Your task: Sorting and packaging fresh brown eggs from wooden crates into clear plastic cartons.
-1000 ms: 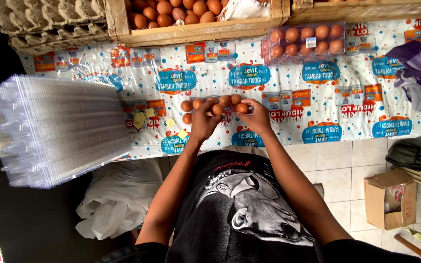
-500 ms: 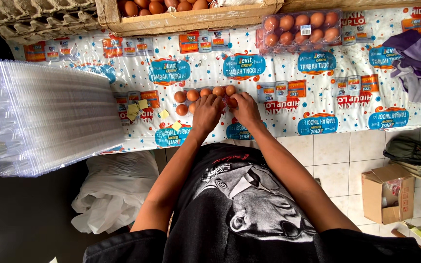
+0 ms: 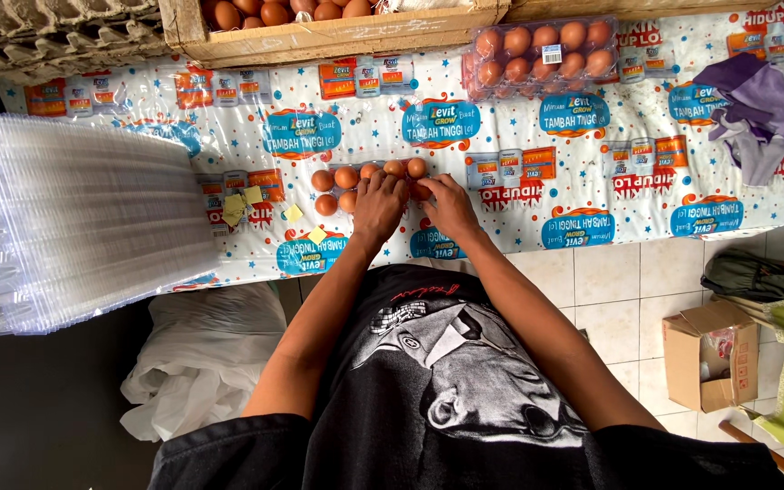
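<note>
Brown eggs [image 3: 336, 179] lie in two rows in a clear plastic tray on the table with a printed plastic cover [image 3: 592, 191]. My left hand [image 3: 378, 204] rests over the right end of the rows, fingers curled down onto the eggs. My right hand [image 3: 451, 204] sits right beside it, fingertips on an egg at the tray's right end. Both hands touch each other over the tray. The eggs beneath the palms are hidden.
A sealed clear pack of eggs [image 3: 542, 54] lies at the back. A wooden crate of eggs [image 3: 319, 36] and cardboard egg trays [image 3: 56, 36] stand behind. A tall stack of clear trays [image 3: 74, 227] fills the left. Purple cloth [image 3: 755, 109], a cardboard box [image 3: 710, 354] and a white bag [image 3: 201, 354] are nearby.
My hands have come down from holding eggs above the tray and now lie lower on the eggs in it. The rows have been filled further to the right.
</note>
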